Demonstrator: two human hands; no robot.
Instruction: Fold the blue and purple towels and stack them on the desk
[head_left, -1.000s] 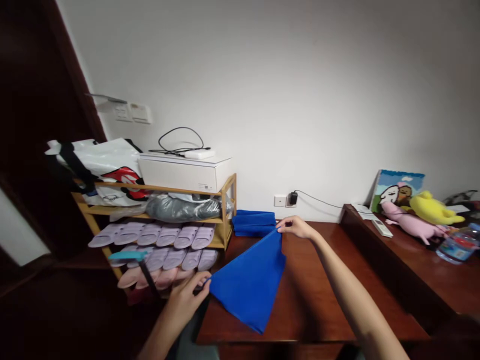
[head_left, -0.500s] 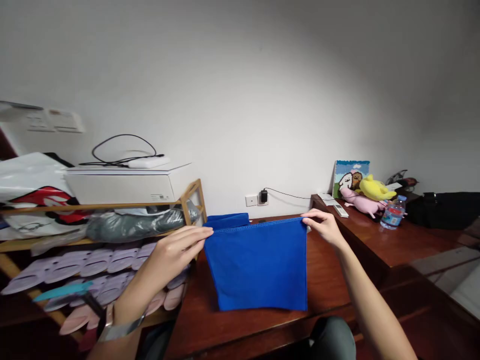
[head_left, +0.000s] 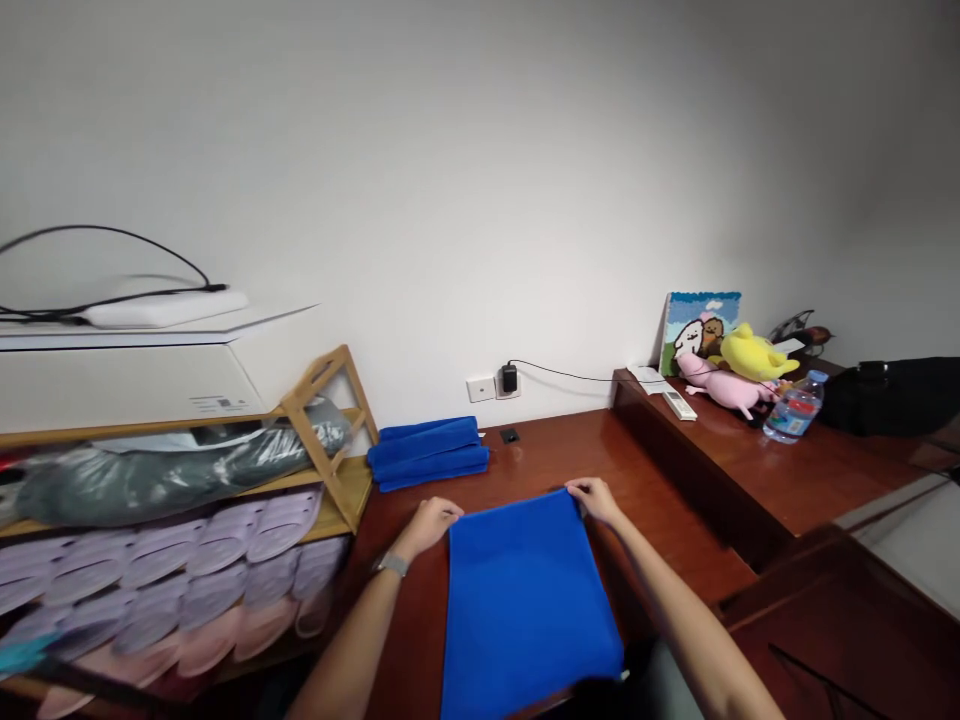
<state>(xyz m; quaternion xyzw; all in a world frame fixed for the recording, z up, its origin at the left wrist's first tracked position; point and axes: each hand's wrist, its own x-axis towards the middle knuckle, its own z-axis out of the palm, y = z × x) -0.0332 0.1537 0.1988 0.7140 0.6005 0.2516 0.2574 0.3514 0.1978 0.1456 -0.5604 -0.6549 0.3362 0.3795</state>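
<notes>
A blue microfibre towel lies flat on the dark wooden table, spread out lengthwise and running off towards me. My left hand is at its far left corner, fingertips on the edge. My right hand grips the far right corner between fingers and thumb. A stack of folded blue towels sits at the back of the table, left of both hands and apart from them. The near end of the spread towel is partly hidden in shadow.
A bamboo shoe rack with lilac slippers and a white box stands along the table's left side. Along the right runs a raised wooden ledge holding plush toys and a water bottle. A charger is plugged into the wall.
The towel, held up by its top edge before, now lies flat on the table. Both hands have lowered and moved forward with it. The view has turned right, showing the folded stack fully.
</notes>
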